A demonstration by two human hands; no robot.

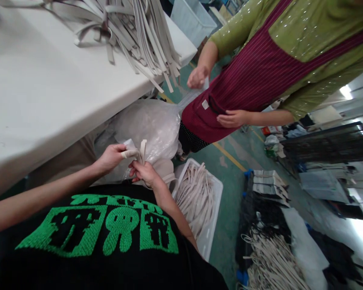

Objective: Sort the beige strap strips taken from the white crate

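Observation:
Between my two hands, in front of my body, is a pale beige strap (143, 150) with a white piece (129, 144) beside it. My left hand (111, 158) pinches the strap, fingers closed. Close by on the right, my right hand (143, 172) has its fingers closed around the lower part of the strap, and the loose end stands up above it. Just behind both hands bulges a clear plastic bag (151, 121). What lies inside my right fingers is partly hidden.
A white table (42, 88) on the left carries a heap of straps (148, 36). To my right, a white crate (219, 197) holds more straps. A co-worker in a maroon apron (245, 80) stands opposite. Further right are strap bundles (272, 257).

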